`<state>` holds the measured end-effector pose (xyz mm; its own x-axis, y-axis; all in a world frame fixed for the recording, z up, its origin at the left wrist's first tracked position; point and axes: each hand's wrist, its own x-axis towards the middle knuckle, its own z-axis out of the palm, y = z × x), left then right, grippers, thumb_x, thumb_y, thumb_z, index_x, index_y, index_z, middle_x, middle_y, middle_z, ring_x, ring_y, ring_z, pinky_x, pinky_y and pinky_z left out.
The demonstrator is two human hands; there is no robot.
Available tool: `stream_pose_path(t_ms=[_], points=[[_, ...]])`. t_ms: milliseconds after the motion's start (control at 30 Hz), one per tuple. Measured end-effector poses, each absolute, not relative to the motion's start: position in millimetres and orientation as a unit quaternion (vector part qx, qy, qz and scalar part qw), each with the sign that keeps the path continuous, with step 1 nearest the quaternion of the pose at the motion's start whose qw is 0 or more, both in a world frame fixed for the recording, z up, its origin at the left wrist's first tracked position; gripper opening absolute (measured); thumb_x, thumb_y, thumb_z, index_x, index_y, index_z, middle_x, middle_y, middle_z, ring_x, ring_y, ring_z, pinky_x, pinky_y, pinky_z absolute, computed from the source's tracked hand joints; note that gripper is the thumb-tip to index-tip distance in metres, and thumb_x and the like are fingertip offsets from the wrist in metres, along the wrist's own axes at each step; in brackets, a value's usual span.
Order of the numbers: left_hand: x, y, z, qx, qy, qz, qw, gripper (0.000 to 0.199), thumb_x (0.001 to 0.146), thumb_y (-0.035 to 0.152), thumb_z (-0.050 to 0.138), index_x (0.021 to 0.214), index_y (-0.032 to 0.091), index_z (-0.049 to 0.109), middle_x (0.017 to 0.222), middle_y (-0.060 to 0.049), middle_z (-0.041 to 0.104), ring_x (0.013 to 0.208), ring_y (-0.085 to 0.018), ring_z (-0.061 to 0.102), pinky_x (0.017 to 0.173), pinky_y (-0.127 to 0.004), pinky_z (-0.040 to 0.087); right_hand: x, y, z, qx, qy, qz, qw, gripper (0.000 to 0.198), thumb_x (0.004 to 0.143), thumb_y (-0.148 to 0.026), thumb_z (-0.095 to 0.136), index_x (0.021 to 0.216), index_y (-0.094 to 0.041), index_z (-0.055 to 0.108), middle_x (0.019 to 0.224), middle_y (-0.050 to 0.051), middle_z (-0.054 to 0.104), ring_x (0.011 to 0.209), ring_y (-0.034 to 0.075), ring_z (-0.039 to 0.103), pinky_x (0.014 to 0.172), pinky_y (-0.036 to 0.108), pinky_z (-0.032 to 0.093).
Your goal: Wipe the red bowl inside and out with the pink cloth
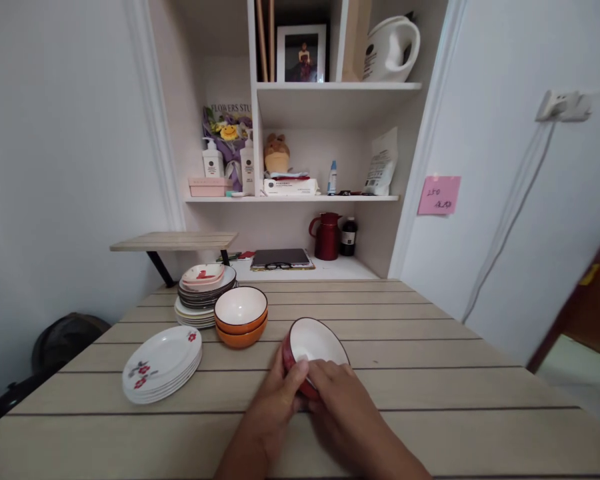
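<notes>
two-handed grip on a bowl.
the left hand and right hand clasp its near side at the tabletop, right of the stacked orange bowls. probably stiff, smooth and breakable, it suits support by opposite walls; white inside, reddish outside, dark-rimmed.

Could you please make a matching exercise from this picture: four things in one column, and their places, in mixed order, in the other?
Things:
1. Round red-and-white bowl
2. Dark red jug with a handle
3. Square pink paper note
4. Stacked white plates with red flowers

Places:
A. On the wall, right of the shelves
B. On the table, left of the hands
C. Held by the left hand and right hand
D. Beside a dark bottle

Pairs: 1-C, 2-D, 3-A, 4-B
</notes>
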<state>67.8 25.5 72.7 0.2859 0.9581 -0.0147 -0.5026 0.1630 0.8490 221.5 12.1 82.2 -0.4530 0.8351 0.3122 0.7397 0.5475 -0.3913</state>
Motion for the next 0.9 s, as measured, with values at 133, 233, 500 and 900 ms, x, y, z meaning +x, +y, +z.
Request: stream_pose_path(t_ms=[133,233,500,900], points=[[69,26,73,0.391,0.309,0.526,0.689,0.081,0.080,0.052,0.087,0.149,0.026,0.053,0.134,-0.015,0.068,0.124,-0.035,0.063,0.094,-0.041,0.054,229,9,87,-0.421,-0.863,0.124,0.250,0.067,0.078,0.000,0.056,0.140,-0.027,0.054,0.144,0.010,0.067,0.122,0.031,0.063,0.104,0.052,0.046],[69,26,75,0.390,0.303,0.522,0.695,0.076,0.078,0.050,0.089,0.143,0.023,0.059,0.130,-0.016,0.069,0.118,-0.035,0.065,0.090,-0.041,0.055,243,10,91,-0.386,-0.881,0.132,0.239,0.065,0.074,0.000,0.056,0.131,-0.030,0.058,0.139,0.006,0.069,0.126,0.028,0.061,0.111,0.052,0.041],[67,28,73,0.391,0.298,0.517,0.701,0.083,0.078,0.053,0.088,0.147,0.022,0.055,0.121,-0.015,0.071,0.101,-0.030,0.069,0.079,-0.038,0.057,258,17,87,-0.380,-0.893,0.070,0.229,0.063,0.082,0.007,0.051,0.127,-0.035,0.064,0.133,0.000,0.074,0.123,0.026,0.064,0.116,0.053,0.036],[67,27,70,0.362,0.287,0.537,0.706,0.091,0.077,0.052,0.090,0.154,0.026,0.048,0.142,-0.016,0.063,0.131,-0.035,0.059,0.100,-0.040,0.050,205,14,80,-0.481,-0.828,0.097,0.270,0.048,0.086,-0.004,0.054,0.127,-0.026,0.063,0.133,0.009,0.074,0.110,0.034,0.068,0.092,0.050,0.050]])
